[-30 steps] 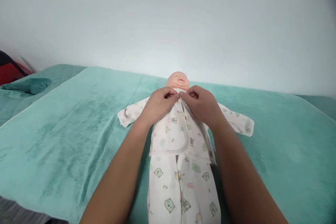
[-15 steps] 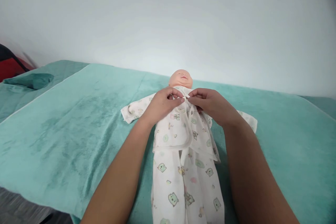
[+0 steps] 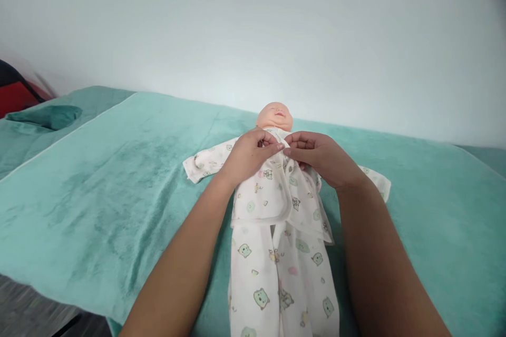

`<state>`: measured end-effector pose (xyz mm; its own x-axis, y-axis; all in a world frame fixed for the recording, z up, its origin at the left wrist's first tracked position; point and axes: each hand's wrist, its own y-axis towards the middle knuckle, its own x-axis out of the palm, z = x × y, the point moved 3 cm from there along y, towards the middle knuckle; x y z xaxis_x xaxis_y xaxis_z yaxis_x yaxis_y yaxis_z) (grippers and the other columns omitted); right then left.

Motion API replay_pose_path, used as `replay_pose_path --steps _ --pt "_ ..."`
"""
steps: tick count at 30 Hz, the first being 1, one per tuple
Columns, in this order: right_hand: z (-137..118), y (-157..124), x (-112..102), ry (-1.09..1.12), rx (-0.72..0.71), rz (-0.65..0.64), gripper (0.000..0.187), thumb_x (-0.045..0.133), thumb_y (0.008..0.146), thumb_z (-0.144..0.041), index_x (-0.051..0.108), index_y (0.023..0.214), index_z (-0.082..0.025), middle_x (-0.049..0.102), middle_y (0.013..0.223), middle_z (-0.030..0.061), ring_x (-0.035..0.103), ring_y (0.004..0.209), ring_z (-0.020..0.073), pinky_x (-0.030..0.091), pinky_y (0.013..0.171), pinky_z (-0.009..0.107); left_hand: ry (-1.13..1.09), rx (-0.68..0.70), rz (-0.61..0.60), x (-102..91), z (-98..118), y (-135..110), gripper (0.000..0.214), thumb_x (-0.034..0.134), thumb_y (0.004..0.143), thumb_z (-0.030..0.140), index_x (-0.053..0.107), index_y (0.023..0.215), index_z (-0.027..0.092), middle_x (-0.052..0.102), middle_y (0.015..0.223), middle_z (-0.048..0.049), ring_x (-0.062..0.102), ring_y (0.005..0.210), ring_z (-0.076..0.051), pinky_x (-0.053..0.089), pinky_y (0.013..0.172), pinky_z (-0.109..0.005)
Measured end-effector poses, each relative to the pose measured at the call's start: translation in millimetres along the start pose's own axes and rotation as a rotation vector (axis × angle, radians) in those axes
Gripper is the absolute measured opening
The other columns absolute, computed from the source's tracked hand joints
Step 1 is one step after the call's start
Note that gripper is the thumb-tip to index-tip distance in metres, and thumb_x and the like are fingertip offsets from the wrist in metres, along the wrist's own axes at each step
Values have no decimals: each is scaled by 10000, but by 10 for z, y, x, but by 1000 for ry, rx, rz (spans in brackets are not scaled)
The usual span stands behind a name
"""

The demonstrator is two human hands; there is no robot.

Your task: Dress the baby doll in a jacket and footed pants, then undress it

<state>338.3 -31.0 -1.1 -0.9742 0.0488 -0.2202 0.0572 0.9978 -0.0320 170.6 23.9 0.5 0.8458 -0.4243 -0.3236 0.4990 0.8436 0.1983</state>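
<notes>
A baby doll (image 3: 274, 116) lies on its back, head away from me. It wears a white printed baby shirt (image 3: 263, 200) with long sleeves spread to both sides, and matching trousers (image 3: 256, 274). My left hand (image 3: 255, 152) pinches the shirt's front edge just below the collar, thumb and index finger together. Facing it, my right hand (image 3: 316, 155) pinches the other front edge at the same height. The fingertips of both hands nearly meet over the chest and hide the fastening there. Below them the shirt front falls slightly apart toward the hem.
A teal plush blanket (image 3: 98, 184) covers the surface under the doll. Behind it rises a white wall (image 3: 253, 31). A folded teal cloth (image 3: 47, 117) and a red and black object (image 3: 18, 96) are at the far left. Grey floor (image 3: 31, 308) shows at lower left.
The fingertips of both hands have shifted slightly on the shirt's front edges near the collar. The view has tilted a little; the doll lies in the same place.
</notes>
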Motion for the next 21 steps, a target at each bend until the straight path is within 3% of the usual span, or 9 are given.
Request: replay_pose_path --steps 5,10,14,21 --pt "-18 7 8 -72 -15 -4 303 794 694 -371 697 939 -220 614 713 -14 528 598 133 420 525 269 5 -20 -49 7 -4 4 246 650 842 419 611 742 198 534 717 3 441 585 -109 336 529 -253" --pt "-78 -16 44 -183 -51 -18 249 740 750 -380 683 935 -224 570 673 -27 488 565 123 356 480 258 25 27 -58 -17 13 12 296 644 845 447 626 709 185 552 796 -13 475 672 -119 356 584 -255" --pt "-148 -50 84 -251 -95 -13 223 746 740 -372 672 890 -224 558 670 -31 476 577 117 334 493 251 -4 -25 -62 -15 23 -1 326 654 822 482 620 693 185 545 811 -13 446 632 -106 320 534 -252" --pt "-80 -22 56 -74 -47 -44 201 642 832 -377 701 939 -218 611 684 -14 502 573 115 394 532 261 -82 -75 -79 -32 22 -19 168 670 777 342 649 726 183 563 808 -14 463 655 -110 326 564 -252"
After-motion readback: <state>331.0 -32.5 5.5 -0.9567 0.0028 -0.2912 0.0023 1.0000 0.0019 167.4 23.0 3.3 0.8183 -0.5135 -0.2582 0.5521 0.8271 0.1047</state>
